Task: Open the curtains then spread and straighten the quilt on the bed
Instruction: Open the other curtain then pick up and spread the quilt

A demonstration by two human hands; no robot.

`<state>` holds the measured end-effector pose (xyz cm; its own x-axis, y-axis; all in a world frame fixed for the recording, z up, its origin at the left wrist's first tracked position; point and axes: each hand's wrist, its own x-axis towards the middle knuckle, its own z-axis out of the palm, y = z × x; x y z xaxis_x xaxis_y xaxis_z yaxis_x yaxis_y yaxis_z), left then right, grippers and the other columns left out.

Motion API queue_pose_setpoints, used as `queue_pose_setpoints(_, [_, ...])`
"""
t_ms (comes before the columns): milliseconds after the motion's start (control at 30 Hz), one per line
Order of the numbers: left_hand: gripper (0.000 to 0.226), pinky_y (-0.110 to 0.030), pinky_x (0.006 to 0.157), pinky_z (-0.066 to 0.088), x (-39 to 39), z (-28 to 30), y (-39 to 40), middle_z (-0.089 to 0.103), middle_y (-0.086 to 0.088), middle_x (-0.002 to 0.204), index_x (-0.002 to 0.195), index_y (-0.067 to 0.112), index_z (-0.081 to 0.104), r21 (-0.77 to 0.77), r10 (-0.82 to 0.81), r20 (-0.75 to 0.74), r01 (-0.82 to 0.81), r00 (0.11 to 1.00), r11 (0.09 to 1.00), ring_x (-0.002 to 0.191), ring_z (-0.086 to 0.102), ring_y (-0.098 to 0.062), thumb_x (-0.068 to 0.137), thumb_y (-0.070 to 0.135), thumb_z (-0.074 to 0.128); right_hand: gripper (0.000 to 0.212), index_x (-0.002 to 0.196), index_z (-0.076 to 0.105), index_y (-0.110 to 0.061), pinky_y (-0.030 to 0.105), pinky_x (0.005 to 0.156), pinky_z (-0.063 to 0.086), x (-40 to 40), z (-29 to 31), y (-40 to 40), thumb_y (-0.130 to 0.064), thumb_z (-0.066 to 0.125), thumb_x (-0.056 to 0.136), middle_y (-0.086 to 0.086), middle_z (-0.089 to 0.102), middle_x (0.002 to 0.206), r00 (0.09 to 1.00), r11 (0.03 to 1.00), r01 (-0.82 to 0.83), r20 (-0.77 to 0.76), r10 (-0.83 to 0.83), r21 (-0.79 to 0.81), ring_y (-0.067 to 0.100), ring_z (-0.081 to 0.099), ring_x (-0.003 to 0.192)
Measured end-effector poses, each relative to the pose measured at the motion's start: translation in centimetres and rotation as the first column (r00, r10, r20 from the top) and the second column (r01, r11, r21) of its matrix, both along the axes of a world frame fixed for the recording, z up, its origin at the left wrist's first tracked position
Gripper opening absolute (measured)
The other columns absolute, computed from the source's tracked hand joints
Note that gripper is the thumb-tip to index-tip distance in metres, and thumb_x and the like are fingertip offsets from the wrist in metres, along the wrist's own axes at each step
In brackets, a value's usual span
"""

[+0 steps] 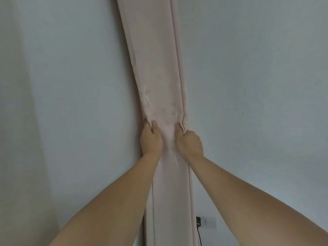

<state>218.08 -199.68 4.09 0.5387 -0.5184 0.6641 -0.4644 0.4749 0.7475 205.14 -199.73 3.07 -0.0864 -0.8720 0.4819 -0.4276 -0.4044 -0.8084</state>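
We face a pale wall (248,68); the pink curtain (156,59) (gathered into a narrow bunch) hangs before us. Our left hand (150,139) and right hand (189,142) grip its folds side by side. Below the right: a socket (206,221).

Head view, own body only: both my forearms in frame, bare from the lower edge up to the wrists; no sleeve edge visible on either; my left hand (150,139) and right hand (189,141) ungloved; no ring, watch, or band visible on fingers or wrists; thumbnails short, unpainted; nothing else of me in view.
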Motion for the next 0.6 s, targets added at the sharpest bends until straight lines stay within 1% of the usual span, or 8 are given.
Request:
queue_pose_setpoints(67, [0.044,-0.033,0.110,0.046,-0.3,-0.4,-0.8,0.065,0.001,0.142,0.148,0.020,0.055,-0.038,-0.020,-0.031,0.018,0.999,0.999,0.130,0.060,-0.020,0.109,0.038,0.042,0.061,0.102,0.061,-0.025,0.040,0.079,0.055,-0.9,-0.5,-1.1,-0.080,0.036,0.093,0.005,0.070,0.105,1.000,0.998,-0.009,0.018,0.010,-0.064,0.027,0.069,0.101])
queue_pose_setpoints(100, [0.046,-0.031,0.110,0.045,-0.4,-0.5,-0.8,0.063,0.004,0.143,0.150,0.024,0.051,-0.080,-0.022,-0.050,0.018,0.998,0.997,0.129,0.059,-0.016,0.108,0.038,0.044,0.063,0.121,0.063,-0.024,0.042,0.093,0.054,-1.3,-0.7,-1.5,-0.077,0.044,0.093,0.005,0.064,0.126,0.999,0.996,-0.015,0.041,0.019,-0.091,0.027,0.062,0.120])
queue_pose_setpoints(167, [0.060,-0.035,0.114,0.045,-0.5,-0.4,-0.7,0.058,0.007,0.148,0.157,0.027,0.041,-0.159,-0.008,-0.102,-0.009,0.995,0.987,0.132,0.056,-0.012,0.101,0.048,0.050,0.089,0.159,0.038,-0.020,0.043,0.116,0.040,-1.9,-0.7,-1.5,-0.075,0.056,0.091,0.002,0.039,0.161,0.995,0.994,-0.055,0.083,0.063,-0.099,0.024,0.038,0.149])
queue_pose_setpoints(200, [0.069,-0.039,0.115,0.045,-0.5,0.0,-0.7,0.055,0.005,0.151,0.159,0.026,0.037,-0.192,0.007,-0.123,-0.031,0.992,0.981,0.136,0.055,-0.012,0.098,0.053,0.054,0.101,0.165,0.025,-0.019,0.043,0.122,0.034,-2.0,-0.6,-1.5,-0.076,0.060,0.089,-0.001,0.029,0.168,0.988,0.991,-0.095,0.116,0.106,-0.097,0.022,0.030,0.154])
queue_pose_setpoints(333, [0.081,-0.040,0.119,0.042,-1.3,3.8,-0.7,0.047,0.003,0.158,0.162,0.019,0.029,-0.346,0.057,-0.098,-0.087,0.994,0.934,0.144,0.048,-0.011,0.095,0.052,0.062,0.113,0.169,0.014,-0.024,0.040,0.127,0.029,-1.4,1.5,-2.0,-0.078,0.066,0.085,-0.009,0.022,0.173,0.928,0.951,-0.232,0.245,0.279,-0.206,0.013,0.026,0.158])
queue_pose_setpoints(400, [0.080,-0.037,0.119,0.042,-1.6,5.5,-0.6,0.046,0.004,0.159,0.163,0.018,0.028,-0.399,0.076,-0.078,-0.101,0.994,0.911,0.143,0.048,-0.008,0.097,0.047,0.064,0.109,0.167,0.022,-0.025,0.038,0.124,0.035,-1.0,3.2,-2.0,-0.079,0.066,0.083,-0.010,0.033,0.169,0.911,0.934,-0.255,0.260,0.319,-0.252,0.010,0.037,0.153])
queue_pose_setpoints(500, [0.073,-0.033,0.117,0.043,-1.5,6.3,-1.3,0.049,0.007,0.157,0.162,0.021,0.030,-0.423,0.105,-0.075,-0.127,0.992,0.897,0.141,0.050,-0.005,0.100,0.042,0.062,0.077,0.147,0.047,-0.029,0.039,0.108,0.053,-0.4,4.6,-2.8,-0.075,0.065,0.087,-0.015,0.061,0.143,0.893,0.904,-0.289,0.251,0.373,-0.317,0.005,0.062,0.127])
queue_pose_setpoints(600, [0.051,-0.030,0.116,0.043,-1.5,5.8,-2.4,0.056,0.009,0.152,0.158,0.021,0.042,-0.437,0.108,-0.070,-0.128,0.992,0.890,0.137,0.053,-0.001,0.109,0.030,0.050,0.106,0.168,0.017,-0.025,0.038,0.122,0.039,-0.1,4.2,-4.5,-0.079,0.061,0.087,-0.008,0.039,0.167,0.869,0.912,-0.346,0.293,0.400,-0.218,0.011,0.044,0.149])
